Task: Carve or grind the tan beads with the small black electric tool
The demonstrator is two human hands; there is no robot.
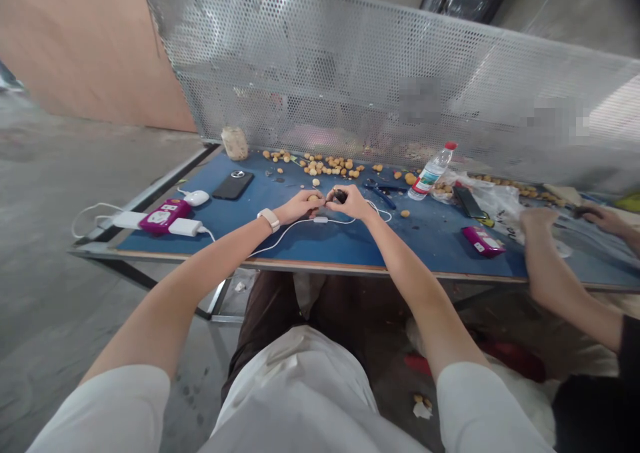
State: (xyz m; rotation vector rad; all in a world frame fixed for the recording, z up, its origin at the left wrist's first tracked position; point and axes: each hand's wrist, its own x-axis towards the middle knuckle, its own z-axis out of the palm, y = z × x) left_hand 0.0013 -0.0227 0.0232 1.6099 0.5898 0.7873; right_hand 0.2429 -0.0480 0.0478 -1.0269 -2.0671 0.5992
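Both my hands rest together on the blue table, near its middle. My left hand, with a pale watch on the wrist, is closed round a small tan nut. My right hand is closed on a small dark tool that touches the nut. A white cable runs under my wrists. More tan nuts lie scattered along the back of the table.
A perforated metal screen stands behind the table. At left lie a black phone, a white mouse and a magenta device on a white power bank. Blue pliers and a bottle lie right. Another person's hands work at far right.
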